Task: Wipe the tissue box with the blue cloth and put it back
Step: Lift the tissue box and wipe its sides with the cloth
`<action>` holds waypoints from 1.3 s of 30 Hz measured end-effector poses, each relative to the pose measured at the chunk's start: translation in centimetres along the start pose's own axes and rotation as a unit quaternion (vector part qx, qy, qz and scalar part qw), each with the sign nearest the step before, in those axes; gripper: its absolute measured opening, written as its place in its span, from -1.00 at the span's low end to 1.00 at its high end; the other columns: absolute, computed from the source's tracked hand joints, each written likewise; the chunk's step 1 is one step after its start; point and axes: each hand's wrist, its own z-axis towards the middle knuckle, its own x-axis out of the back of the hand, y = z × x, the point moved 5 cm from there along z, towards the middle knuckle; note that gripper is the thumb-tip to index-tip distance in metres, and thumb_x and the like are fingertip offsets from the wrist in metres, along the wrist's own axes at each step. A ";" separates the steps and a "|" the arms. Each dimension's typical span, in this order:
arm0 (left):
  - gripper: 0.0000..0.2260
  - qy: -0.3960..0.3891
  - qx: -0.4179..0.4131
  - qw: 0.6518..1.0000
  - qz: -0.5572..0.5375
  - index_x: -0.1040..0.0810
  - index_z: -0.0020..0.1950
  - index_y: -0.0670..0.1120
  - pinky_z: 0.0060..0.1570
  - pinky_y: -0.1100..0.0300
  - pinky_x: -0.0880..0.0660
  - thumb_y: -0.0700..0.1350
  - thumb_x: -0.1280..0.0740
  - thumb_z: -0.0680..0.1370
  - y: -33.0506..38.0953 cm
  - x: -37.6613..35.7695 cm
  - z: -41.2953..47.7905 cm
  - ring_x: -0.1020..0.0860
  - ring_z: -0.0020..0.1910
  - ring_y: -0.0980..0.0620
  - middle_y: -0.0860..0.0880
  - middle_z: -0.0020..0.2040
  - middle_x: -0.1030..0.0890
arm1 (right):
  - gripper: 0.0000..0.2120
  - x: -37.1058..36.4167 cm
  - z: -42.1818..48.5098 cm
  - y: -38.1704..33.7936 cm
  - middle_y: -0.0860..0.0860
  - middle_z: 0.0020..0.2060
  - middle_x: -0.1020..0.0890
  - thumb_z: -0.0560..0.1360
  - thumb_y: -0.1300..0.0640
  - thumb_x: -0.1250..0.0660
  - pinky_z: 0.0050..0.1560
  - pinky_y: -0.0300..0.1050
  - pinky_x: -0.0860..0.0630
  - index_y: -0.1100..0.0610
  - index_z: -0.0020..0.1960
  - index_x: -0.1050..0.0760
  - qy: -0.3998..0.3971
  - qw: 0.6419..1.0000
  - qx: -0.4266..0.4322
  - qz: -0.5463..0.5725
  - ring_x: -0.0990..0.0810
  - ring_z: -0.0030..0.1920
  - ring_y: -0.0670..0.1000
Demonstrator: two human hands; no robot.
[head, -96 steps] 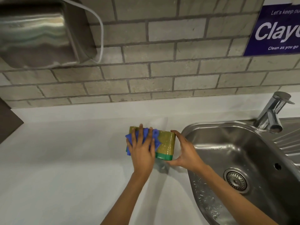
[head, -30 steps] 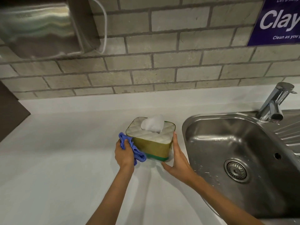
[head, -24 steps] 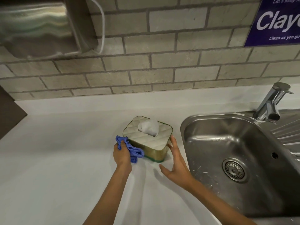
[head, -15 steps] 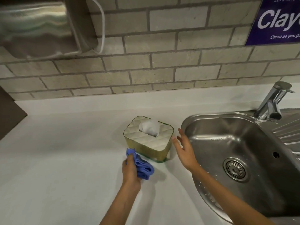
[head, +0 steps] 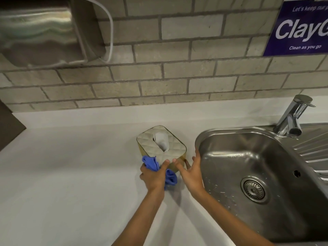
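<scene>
The tissue box [head: 160,145], gold-sided with a quilted white top and a tissue poking out, stands upright on the white counter [head: 71,174] just left of the sink. My left hand [head: 153,176] grips the bunched blue cloth [head: 156,167] and presses it against the box's near left corner. My right hand [head: 191,171] has its fingers spread, with the fingertips touching the box's near right side and corner. The box's near face is mostly hidden behind both hands.
A steel sink [head: 257,174] with a drain and a chrome tap [head: 292,118] lies right of the box. A brick wall stands behind the counter, with a metal dispenser [head: 40,31] top left and a blue sign [head: 301,27] top right.
The box has been turned upright from its side, then rotated on the counter. My left hand with the cloth moved from the left side to the near corner; my right hand returned to the box.
</scene>
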 end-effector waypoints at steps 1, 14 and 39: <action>-0.35 -0.015 -0.002 1.000 0.005 -0.34 0.32 -0.17 -0.12 0.10 -0.50 -0.11 -0.54 0.32 0.3 0.4 0.8 -0.54 -0.02 -0.14 -0.21 0.22 -0.48 | -0.14 -0.1 -0.5 0.2 0.08 0.51 -0.11 0.43 0.13 -0.40 0.21 -0.23 -0.32 0.02 0.51 0.11 -0.008 1.000 -0.002 0.018 -0.31 0.42 0.07; -0.53 -0.294 -0.018 0.933 0.209 -0.42 0.25 -0.10 -0.20 0.20 -0.55 -0.29 -0.45 0.39 6.2 4.2 7.7 -0.57 -0.09 -0.05 -0.12 0.06 -0.57 | -0.54 3.6 7.0 -1.3 0.03 0.32 -0.45 0.49 -0.05 -0.28 0.16 -0.16 -0.26 0.08 0.33 -0.35 -0.002 0.998 -0.053 -0.026 -0.41 0.22 -0.03; -0.69 -0.122 -0.004 0.991 -0.061 -0.44 0.28 -0.22 -0.17 0.13 -0.52 -0.13 -0.19 0.58 -0.7 7.0 4.5 -0.56 0.00 -0.16 -0.25 0.11 -0.57 | -0.69 4.4 2.8 0.7 0.06 0.12 -0.59 0.51 0.17 -0.28 -0.09 -0.36 -0.56 0.05 0.25 -0.42 -0.092 0.993 0.061 -0.034 -0.58 0.10 -0.01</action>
